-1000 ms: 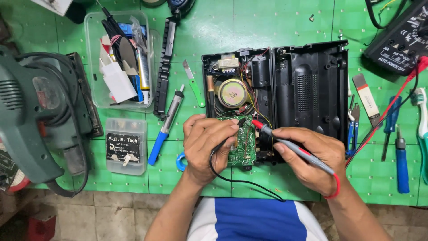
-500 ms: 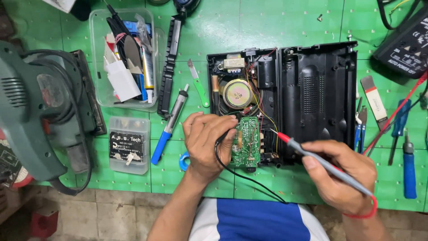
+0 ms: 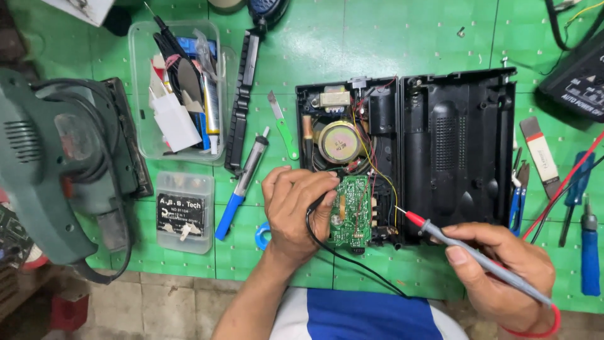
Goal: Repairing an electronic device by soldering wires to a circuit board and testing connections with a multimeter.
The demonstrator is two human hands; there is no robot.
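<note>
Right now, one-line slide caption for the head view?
Left hand holds a green circuit board in an opened black plastic radio case; right hand holds a red-tipped grey probe beside it.

2 bare forearms, no sleeves in view, left hand (image 3: 294,211) without rings or watch, right hand (image 3: 500,267) with 1 thin red band (image 3: 535,328) at the wrist, blue shirt (image 3: 371,315) with white side panels, short trimmed fingernails

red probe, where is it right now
In the head view the red probe is lower right, held in the right hand, its tip just right of the green circuit board that the left hand steadies.
</note>
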